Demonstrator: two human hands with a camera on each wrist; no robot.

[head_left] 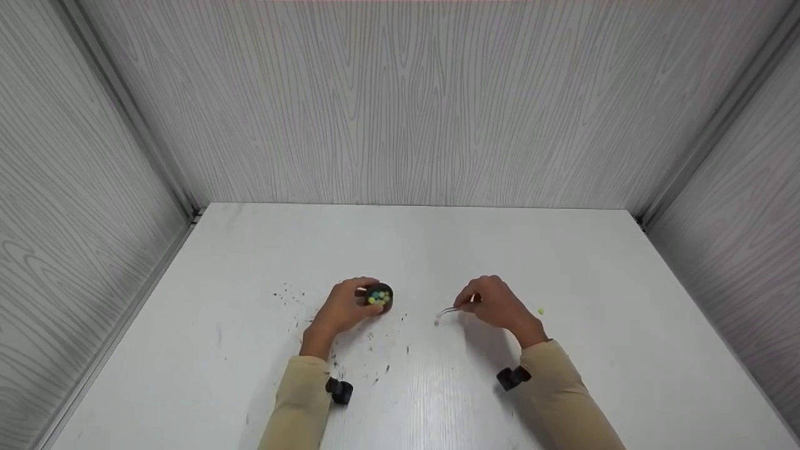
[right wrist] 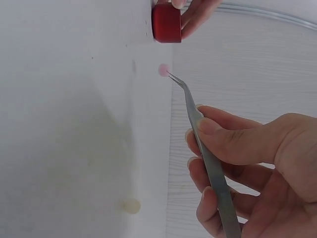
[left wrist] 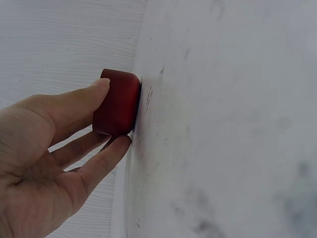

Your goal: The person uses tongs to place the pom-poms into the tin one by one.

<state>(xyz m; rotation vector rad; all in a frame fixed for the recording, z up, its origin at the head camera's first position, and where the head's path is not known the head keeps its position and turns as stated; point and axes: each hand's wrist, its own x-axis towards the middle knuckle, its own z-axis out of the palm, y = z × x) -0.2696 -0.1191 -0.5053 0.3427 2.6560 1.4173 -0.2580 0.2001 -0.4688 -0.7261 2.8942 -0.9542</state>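
Gripping the red cup (left wrist: 119,103), your left hand (head_left: 340,309) curls round its side, yellow and blue balls (head_left: 379,297) showing inside! Your right hand (head_left: 498,304) pinches the tweezers (right wrist: 212,168), bent tips close by the pink ball (right wrist: 163,70) between your hands; touching or not, I can't tell. A yellow ball (head_left: 541,310) lies on the table (head_left: 637,375), right of that hand.

Head view – high, downward, wrist views – close

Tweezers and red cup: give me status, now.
Left hand holds red cup, coloured balls inside. Right hand grips tweezers, tips at pink ball. Yellow ball loose beyond right hand, likely out of the way.
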